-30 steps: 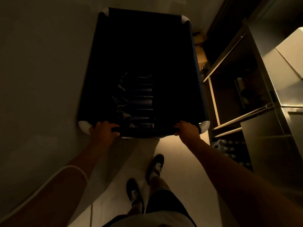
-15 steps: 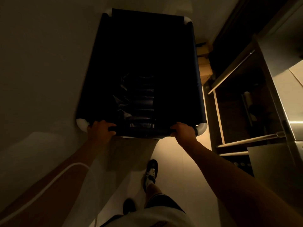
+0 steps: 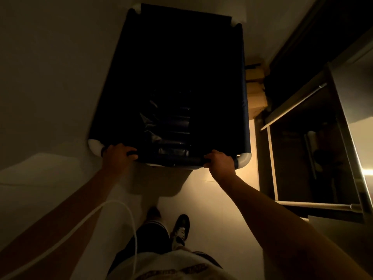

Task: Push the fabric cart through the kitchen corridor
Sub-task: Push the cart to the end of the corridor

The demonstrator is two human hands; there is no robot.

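A deep cart of dark blue fabric [image 3: 243, 93] with white rounded corner pieces fills the upper middle of the dim head view. Its inside is almost black, with shiny dark plastic at the near end. My left hand [image 3: 117, 155] grips the near rim close to the left corner. My right hand [image 3: 220, 161] grips the same rim close to the right corner. Both arms are stretched forward.
A plain wall [image 3: 50, 67] runs close along the cart's left side. On the right stand steel shelving [image 3: 302, 122] and a steel unit [image 3: 359, 110]. Cardboard boxes [image 3: 256, 91] sit on the floor beside the cart's right side. My feet [image 3: 179, 229] are on pale floor behind the cart.
The cart and I have moved forward along the corridor; the steel shelving has slid back on the right and more boxes show. My feet have swapped in a step. Both grips are unchanged.
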